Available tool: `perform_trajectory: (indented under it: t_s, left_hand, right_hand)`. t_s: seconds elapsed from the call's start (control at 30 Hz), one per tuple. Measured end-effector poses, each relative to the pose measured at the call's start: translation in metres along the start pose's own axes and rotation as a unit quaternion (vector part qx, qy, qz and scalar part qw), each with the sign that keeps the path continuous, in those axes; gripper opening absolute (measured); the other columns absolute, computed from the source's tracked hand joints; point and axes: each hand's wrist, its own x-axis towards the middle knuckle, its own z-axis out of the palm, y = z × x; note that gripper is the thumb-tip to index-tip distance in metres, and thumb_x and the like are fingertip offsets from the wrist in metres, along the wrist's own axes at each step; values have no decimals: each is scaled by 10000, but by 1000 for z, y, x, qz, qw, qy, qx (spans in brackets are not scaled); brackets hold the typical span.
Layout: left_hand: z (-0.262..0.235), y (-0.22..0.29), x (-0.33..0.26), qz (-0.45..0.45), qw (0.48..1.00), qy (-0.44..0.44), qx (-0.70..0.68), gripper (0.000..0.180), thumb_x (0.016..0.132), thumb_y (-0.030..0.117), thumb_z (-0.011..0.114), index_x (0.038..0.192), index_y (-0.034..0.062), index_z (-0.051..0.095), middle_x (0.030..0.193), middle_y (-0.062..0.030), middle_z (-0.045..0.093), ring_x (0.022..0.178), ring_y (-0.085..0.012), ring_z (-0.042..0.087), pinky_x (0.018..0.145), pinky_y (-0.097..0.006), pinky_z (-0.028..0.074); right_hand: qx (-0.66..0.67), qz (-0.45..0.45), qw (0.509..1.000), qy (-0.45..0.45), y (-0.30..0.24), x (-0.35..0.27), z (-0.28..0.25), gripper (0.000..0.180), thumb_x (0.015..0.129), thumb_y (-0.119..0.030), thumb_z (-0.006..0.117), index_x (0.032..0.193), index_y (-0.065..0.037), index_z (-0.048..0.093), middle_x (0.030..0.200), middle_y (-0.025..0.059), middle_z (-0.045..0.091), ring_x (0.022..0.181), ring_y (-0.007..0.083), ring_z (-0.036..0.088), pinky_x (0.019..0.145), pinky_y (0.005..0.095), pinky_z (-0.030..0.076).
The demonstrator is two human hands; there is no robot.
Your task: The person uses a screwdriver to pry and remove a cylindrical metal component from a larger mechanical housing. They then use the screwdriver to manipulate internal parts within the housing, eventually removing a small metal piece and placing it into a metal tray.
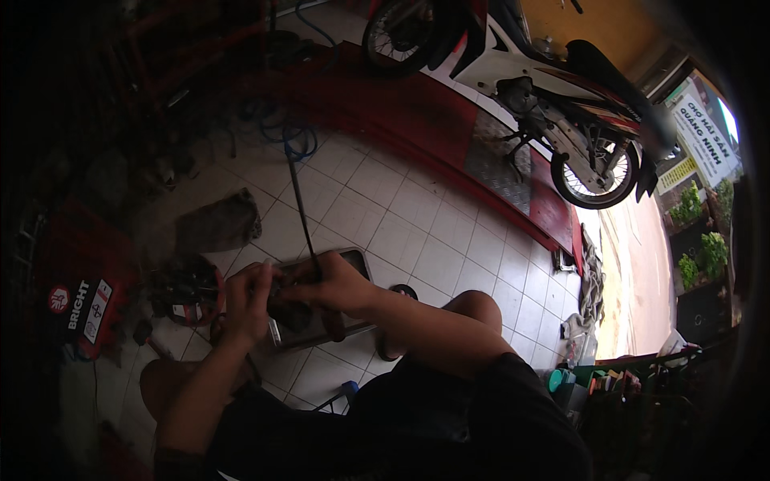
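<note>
Black shorts (pixel 449 425): nearest the lens, covering the lap below both hands.
Left hand (pixel 247 301): fingers curled shut around a small dark part (pixel 282 293), gripping it from the left.
Right hand (pixel 333 284): closed around a long thin black rod (pixel 301 208) that ran up and away from the knuckles, its lower end meeting the part.
Small dark part: pinched between both hands, just above a metal tray (pixel 353 264).
Metal tray: flat on the white tiled floor (pixel 401 216), directly beneath the hands.
Motorbike (pixel 545 88): well beyond the right hand, on a red ramp (pixel 417 112).
Red case (pixel 80 297): well left of the left hand.
</note>
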Motion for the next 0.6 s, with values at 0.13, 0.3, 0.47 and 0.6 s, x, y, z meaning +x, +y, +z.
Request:
perform_trajectory:
  t_s: [0.13,0.3,0.47,0.6]
  left_hand:
    - [-12,-4,2,0,1000,2,18,509,1049,407,541,885,-47,702,804,-142,678,781,-203,641,740,-341,468]
    - [-9,-10,-1,30,1000,2,8,520,1045,402,550,844,-52,704,797,-150,674,755,-221,632,723,-342,469]
    - [-11,-1,-4,3,1000,0,2,503,1062,383,546,862,-51,705,817,-134,680,783,-192,622,732,-341,467]
    - [-9,2,-3,20,1000,-2,-5,510,1069,383,544,847,-50,696,824,-129,677,788,-186,615,730,-337,460]
  right_hand:
    - [-19,63,998,-9,-3,10,9,339,854,-219,796,1069,41,759,694,53,657,578,109,608,527,261,478]
    - [17,85,996,5,-9,0,14,367,871,-214,779,1096,71,727,605,38,565,470,114,557,419,277,431]
    - [-16,56,998,-17,-2,7,11,365,854,-218,801,1073,65,728,599,35,580,522,98,557,482,268,414]
    - [18,59,998,0,-5,2,11,319,844,-174,815,1031,70,729,617,28,611,506,80,530,472,261,391]
